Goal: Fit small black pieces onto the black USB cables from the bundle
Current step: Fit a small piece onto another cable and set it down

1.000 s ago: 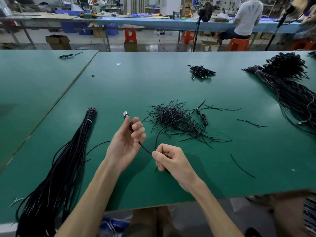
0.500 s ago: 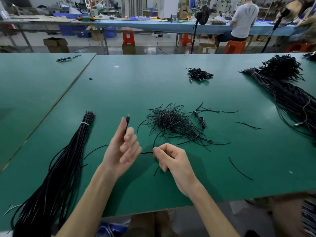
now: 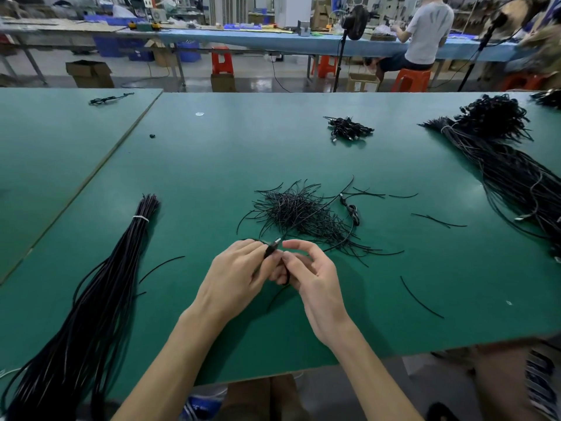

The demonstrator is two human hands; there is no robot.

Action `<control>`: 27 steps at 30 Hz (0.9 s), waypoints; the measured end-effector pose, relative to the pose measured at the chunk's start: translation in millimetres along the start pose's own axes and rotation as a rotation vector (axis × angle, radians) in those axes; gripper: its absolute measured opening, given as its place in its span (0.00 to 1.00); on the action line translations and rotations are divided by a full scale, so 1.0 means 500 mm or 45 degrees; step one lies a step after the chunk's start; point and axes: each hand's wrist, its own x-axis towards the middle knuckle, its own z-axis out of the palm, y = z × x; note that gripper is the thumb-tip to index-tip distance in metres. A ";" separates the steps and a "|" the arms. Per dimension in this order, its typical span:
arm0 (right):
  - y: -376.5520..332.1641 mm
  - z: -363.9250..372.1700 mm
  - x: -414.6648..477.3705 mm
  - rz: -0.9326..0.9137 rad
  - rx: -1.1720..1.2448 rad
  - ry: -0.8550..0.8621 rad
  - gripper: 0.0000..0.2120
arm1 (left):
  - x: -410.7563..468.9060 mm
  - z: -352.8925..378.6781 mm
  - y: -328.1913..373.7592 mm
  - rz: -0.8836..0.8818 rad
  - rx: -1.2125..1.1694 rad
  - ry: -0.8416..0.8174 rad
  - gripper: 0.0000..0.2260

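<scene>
My left hand [image 3: 235, 275] grips a black USB cable [image 3: 271, 249] just behind its metal plug, which points up and to the right. My right hand [image 3: 306, 268] is pressed against the left one, and its curled fingers hold the same cable lower down. The cable runs on into the pile of short thin black pieces [image 3: 299, 212] on the green table [image 3: 212, 165] just beyond my hands. A long tied bundle of black cables [image 3: 100, 287] lies at my left.
A small heap of finished cables [image 3: 349, 129] lies further back. A large mass of black cables [image 3: 510, 165] fills the right side. Loose black strands [image 3: 420, 299] lie right of my hands. A person sits at a far bench.
Both hands have come together at the middle of the table. The left hand has lowered and turned the plug toward the right hand, which has shifted up along the cable.
</scene>
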 end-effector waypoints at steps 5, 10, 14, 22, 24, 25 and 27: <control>0.004 0.000 -0.003 -0.103 -0.154 -0.006 0.06 | 0.008 -0.001 -0.006 -0.050 0.040 -0.037 0.20; 0.008 0.001 -0.005 -0.088 -0.330 -0.137 0.05 | 0.011 -0.003 -0.005 -0.359 -0.394 -0.109 0.20; 0.008 0.001 -0.004 -0.073 -0.331 -0.190 0.04 | 0.011 -0.002 0.001 -0.541 -0.953 -0.204 0.21; 0.011 0.017 -0.010 -0.098 -0.839 -0.285 0.06 | 0.029 -0.043 -0.012 -0.794 -2.262 -0.035 0.27; 0.016 0.019 -0.011 -0.132 -1.012 -0.258 0.05 | 0.028 -0.062 -0.027 -0.792 -2.710 -0.015 0.23; 0.017 0.019 -0.012 -0.163 -1.089 -0.234 0.05 | 0.024 -0.070 -0.036 -0.780 -2.798 0.010 0.23; 0.018 0.020 -0.015 -0.213 -1.170 -0.172 0.08 | 0.017 -0.085 -0.049 -0.769 -2.747 0.084 0.24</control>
